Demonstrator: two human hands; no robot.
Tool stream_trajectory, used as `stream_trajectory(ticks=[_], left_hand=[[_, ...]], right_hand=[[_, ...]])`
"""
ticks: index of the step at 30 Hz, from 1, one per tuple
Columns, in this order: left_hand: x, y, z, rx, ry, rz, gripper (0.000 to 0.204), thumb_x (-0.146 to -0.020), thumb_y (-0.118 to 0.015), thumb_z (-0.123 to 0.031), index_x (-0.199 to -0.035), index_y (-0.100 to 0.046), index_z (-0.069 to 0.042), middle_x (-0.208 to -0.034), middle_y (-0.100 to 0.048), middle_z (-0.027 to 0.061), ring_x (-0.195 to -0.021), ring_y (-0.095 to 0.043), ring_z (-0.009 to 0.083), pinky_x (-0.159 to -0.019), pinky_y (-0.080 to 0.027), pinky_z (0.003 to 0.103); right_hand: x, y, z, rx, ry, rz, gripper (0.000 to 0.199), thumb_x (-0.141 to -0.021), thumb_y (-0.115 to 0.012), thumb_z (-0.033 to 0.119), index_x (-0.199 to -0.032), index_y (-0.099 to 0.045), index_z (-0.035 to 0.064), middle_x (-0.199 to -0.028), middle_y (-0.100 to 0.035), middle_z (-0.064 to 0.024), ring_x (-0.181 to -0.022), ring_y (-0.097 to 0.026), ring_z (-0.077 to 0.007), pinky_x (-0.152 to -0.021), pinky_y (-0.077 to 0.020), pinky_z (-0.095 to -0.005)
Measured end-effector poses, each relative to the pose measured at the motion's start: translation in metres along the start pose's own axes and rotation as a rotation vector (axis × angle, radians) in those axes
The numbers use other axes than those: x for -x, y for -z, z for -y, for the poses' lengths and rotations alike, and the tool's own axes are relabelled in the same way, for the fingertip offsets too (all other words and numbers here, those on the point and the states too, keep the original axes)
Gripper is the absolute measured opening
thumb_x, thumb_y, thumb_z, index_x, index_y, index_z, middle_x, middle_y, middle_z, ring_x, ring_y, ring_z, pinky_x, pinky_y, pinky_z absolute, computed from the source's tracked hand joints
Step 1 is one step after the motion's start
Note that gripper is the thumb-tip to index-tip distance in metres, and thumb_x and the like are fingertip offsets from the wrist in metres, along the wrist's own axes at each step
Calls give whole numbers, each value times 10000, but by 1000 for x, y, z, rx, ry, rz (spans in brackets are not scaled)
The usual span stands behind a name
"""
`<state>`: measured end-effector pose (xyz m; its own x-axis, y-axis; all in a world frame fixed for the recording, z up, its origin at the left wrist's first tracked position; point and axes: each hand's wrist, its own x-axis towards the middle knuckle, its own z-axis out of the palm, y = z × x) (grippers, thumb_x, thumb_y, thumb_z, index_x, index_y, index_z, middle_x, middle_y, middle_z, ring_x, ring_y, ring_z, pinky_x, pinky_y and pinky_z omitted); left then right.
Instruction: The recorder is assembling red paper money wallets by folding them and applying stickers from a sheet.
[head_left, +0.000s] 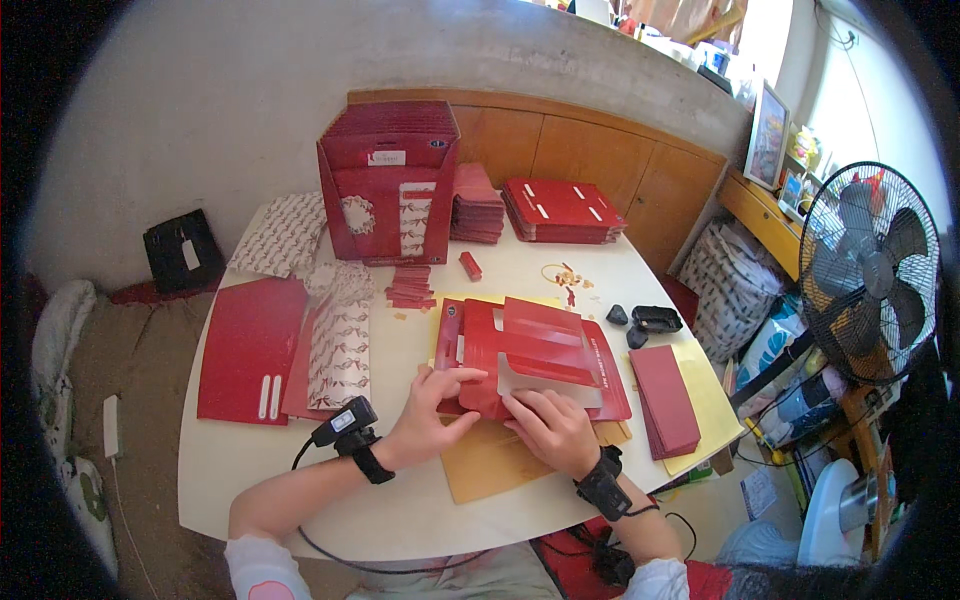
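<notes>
In the middle of the table lies a red folded card piece [545, 345] with raised flaps and a pale inner side. It rests on a larger red printed sheet [615, 385]. My right hand [553, 428] has its fingers curled on the card's near edge, pinching the pale-backed flap. Beside the card's near left corner is my left hand [432, 415], thumb and forefinger spread apart, the forefinger tip touching the red card. Under the sheets lies a tan board [490, 470]. Both wrists wear black strapped devices.
A tall red box [345, 215] of upright sheets stands at the back. Stacked red sheets [565, 210], patterned paper [340, 350], a flat red panel [250, 345] and a dark red card stack [665, 405] surround the work. Small black items [655, 319] sit at right, near a fan [865, 270].
</notes>
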<state>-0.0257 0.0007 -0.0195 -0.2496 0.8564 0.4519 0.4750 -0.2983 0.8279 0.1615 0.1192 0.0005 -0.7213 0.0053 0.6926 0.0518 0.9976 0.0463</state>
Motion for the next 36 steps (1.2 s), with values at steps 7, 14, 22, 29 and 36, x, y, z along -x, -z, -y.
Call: stream_trajectory(ticks=[7,14,22,29,36], left_hand=[[-2,4,-10,-67,-48,45,358,-745,-709,-29,-1089,-666,-120,-972,-654,12,-940,-572,184,-938,-397,332],[-2,5,-11,-31,-23,44,326,-751,-697,-22,-1061,-690,-121,-934,-664,5,-923,-576,170,-932,-402,327],[-3,6,-9,-7,-22,69,388,-749,-695,-12,-1124,-659,-106,-968,-671,31,-976,-579,188,-949,-414,332],[-12,19,-8,245,164,340,531,-814,-630,15,-1325,-505,-58,-1214,-602,76,-1086,-566,128,-928,-460,277],[-18,27,-2,485,248,491,529,-823,-566,71,-1337,-483,-23,-1272,-567,59,-1090,-547,96,-924,-457,250]], right_hand=[[4,-4,0,19,-2,11,393,-796,-676,164,-1148,-589,12,-1000,-626,-85,-830,-626,-221,-677,-525,-335],[4,-3,3,11,-16,14,407,-799,-674,149,-1163,-573,-2,-988,-623,-89,-832,-623,-230,-675,-527,-341],[6,-4,1,-3,12,-1,425,-768,-697,119,-1159,-584,-7,-997,-630,-101,-812,-624,-242,-665,-524,-349],[4,-4,5,27,68,31,427,-794,-672,144,-1184,-576,1,-1063,-624,-96,-846,-619,-213,-673,-539,-329],[2,-3,8,24,68,32,407,-799,-668,136,-1176,-576,11,-1056,-618,-91,-845,-618,-210,-667,-537,-327]])
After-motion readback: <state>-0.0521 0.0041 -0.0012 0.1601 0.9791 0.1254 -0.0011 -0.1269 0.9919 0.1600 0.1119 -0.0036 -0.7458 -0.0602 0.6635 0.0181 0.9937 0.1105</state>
